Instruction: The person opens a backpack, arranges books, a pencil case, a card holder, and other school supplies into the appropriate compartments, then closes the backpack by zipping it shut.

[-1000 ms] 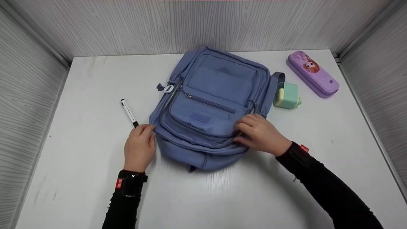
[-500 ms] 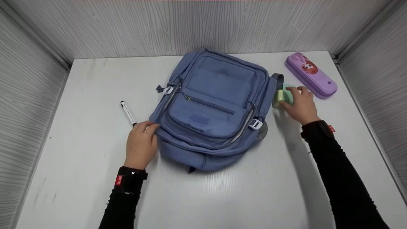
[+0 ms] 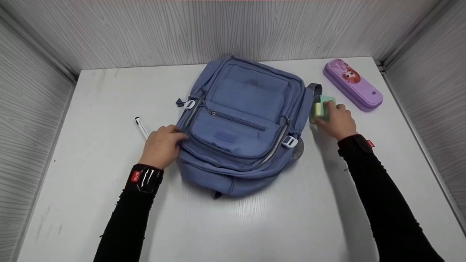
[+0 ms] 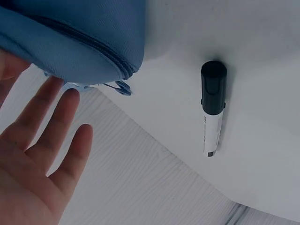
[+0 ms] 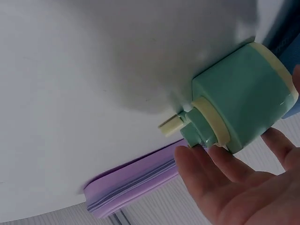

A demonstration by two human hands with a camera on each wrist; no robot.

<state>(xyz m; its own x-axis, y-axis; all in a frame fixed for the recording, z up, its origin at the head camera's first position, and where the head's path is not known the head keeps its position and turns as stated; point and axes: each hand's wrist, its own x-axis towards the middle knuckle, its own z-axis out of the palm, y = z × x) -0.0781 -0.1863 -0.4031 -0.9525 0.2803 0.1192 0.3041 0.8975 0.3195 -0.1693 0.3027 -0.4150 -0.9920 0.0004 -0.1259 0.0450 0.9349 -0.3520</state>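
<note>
A blue backpack lies on the white table, front side up. My left hand is at its left edge. In the left wrist view several fingers are extended and spread beside the fabric; the thumb side is partly cut off. My right hand holds a green and yellow pencil sharpener with a small crank, lying on its side close to the backpack's right edge. Thumb and fingers reach round it. A white marker with a black cap lies left of the backpack, partly hidden by my left hand in the head view.
A purple pencil case with a cartoon picture lies at the back right, just beyond my right hand. Panelled walls stand at the back and both sides of the table.
My right hand has left the backpack's lower right side and reached the pencil sharpener, which has turned slightly. The left hand has slid up along the backpack's left edge, covering more of the marker.
</note>
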